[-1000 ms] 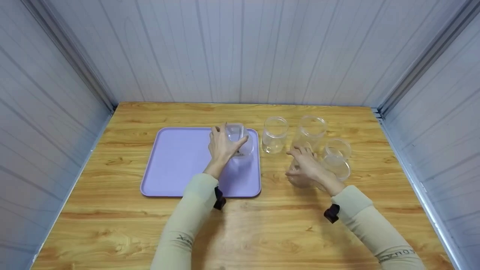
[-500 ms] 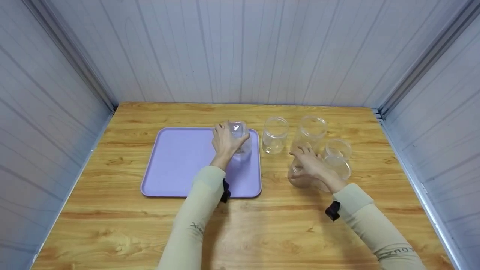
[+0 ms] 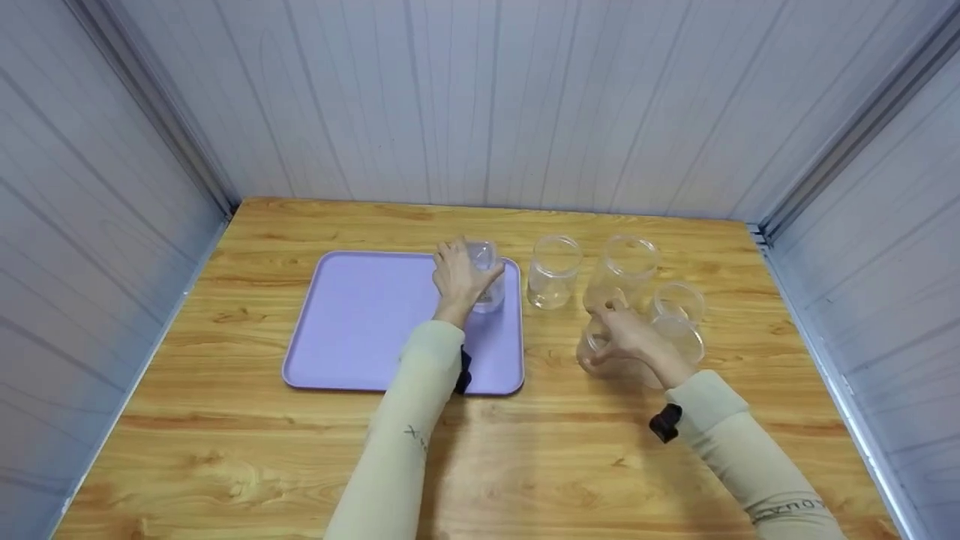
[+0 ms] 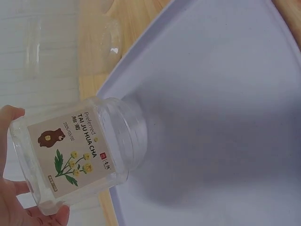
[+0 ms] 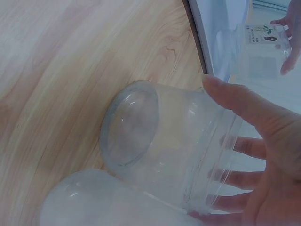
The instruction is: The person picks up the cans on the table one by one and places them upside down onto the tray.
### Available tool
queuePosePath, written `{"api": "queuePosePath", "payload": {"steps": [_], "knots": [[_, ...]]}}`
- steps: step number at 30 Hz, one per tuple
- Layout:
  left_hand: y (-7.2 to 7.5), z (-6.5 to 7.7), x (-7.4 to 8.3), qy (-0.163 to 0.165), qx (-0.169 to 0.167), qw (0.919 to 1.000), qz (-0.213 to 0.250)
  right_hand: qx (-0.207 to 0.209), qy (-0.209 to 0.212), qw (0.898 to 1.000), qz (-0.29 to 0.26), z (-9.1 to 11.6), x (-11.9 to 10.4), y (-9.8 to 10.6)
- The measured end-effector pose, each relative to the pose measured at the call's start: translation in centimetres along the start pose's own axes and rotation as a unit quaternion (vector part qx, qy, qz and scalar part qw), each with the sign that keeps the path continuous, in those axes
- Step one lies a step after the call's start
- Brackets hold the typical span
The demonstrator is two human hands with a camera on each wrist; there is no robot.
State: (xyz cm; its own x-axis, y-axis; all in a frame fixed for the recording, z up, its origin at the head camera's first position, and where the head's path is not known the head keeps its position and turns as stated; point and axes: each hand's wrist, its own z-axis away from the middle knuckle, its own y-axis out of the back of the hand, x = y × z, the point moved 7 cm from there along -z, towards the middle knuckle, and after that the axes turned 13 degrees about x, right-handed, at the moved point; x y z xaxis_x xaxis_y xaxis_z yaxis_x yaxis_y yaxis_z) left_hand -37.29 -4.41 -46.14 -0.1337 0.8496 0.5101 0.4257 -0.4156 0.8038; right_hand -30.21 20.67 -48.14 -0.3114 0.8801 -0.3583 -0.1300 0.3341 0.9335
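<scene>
My left hand (image 3: 459, 276) grips a clear plastic jar (image 4: 75, 150) by its base, upside down, with its neck toward the purple tray (image 3: 360, 322). A chrysanthemum tea label with a bear and flowers shows on its side. Whether the jar's mouth touches the tray cannot be told. To the right of the tray, my right hand (image 3: 626, 334) has its thumb and fingers round the rim of another clear jar (image 5: 174, 146), which stands upright on the table. That hand hides part of the jar in the head view.
Several more clear jars stand close together on the wooden table (image 3: 525, 465): one jar (image 3: 553, 274) beside the tray, a taller one (image 3: 628, 262) behind my right hand, others (image 3: 679, 300) to its right. Panelled walls (image 3: 480, 105) border the back and sides.
My left hand has shifted slightly right with the labelled jar, which has turned a little over the tray's right side. The right hand's fingers have drawn in closer about the rim; its jar stays put.
</scene>
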Motion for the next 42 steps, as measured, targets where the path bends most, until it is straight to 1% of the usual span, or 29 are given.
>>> {"api": "queuePosePath", "payload": {"steps": [4,10,16,21,27,31,34,38,42], "knots": [[-0.3,-0.2,0.3,0.003,-0.002,1.0,-0.005,0.011,0.011,1.0,0.019,0.0,-0.1,0.2],[-0.7,-0.4,0.7,0.007,-0.018,0.9998,-0.011,0.011,0.017,1.0,0.016,0.1,-0.3,0.3],[-0.9,-0.5,1.3,-0.006,-0.027,0.999,-0.035,0.021,0.034,0.999,0.025,0.1,-0.6,0.8],[-1.0,-0.5,1.7,-0.014,-0.024,0.9986,-0.046,0.036,0.047,0.998,0.004,0.4,-1.1,1.5],[-1.4,-0.5,1.8,-0.008,-0.027,0.9985,-0.047,0.067,0.071,0.995,-0.031,0.8,-2.1,2.7],[-1.7,-0.5,1.8,-0.006,-0.029,0.9981,-0.054,0.084,0.075,0.992,-0.055,1.3,-2.7,3.6],[-1.8,-0.5,1.9,-0.01,-0.033,0.9973,-0.065,0.104,0.08,0.989,-0.065,1.8,-3.2,4.4],[-2.1,-0.6,2.0,-0.014,-0.035,0.9964,-0.076,0.142,0.093,0.983,-0.071,2.5,-3.9,5.5],[-2.2,-0.6,2.0,-0.01,-0.04,0.9948,-0.093,0.163,0.091,0.979,-0.079,3.3,-4.3,6.2]]}}
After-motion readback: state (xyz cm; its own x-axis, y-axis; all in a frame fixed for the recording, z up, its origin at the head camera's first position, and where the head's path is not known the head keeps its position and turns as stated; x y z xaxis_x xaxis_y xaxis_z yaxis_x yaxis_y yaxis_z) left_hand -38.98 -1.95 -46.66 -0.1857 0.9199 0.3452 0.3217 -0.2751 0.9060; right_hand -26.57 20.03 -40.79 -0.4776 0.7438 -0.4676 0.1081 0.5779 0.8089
